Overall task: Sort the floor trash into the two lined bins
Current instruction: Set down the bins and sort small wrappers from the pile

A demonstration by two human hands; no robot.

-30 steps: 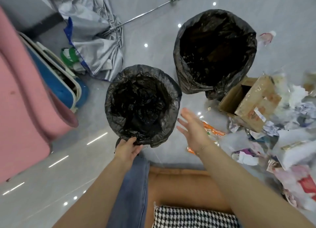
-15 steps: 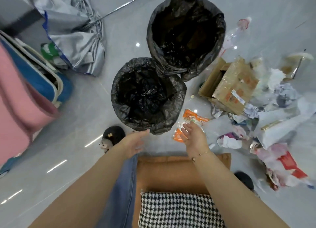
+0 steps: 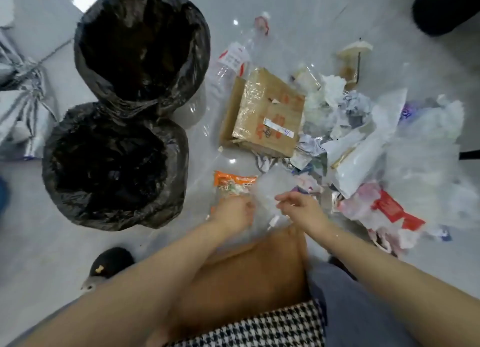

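Now both hands, left (image 3: 232,211) and right (image 3: 302,211), pinch a clear crumpled plastic wrapper (image 3: 272,190) beside the orange snack packet (image 3: 232,181); two black-lined bins (image 3: 114,164) touch, bare floor between.

Blurred by motion throughout. Fingers of left hand (image 3: 231,212) and right hand (image 3: 301,211) smeared against crumpled clear plastic film (image 3: 270,190); grip not readable. Orange printed snack wrapper (image 3: 233,181) partly covered by both. Dark rounded shape (image 3: 446,6) cut off at upper right edge, unidentifiable.
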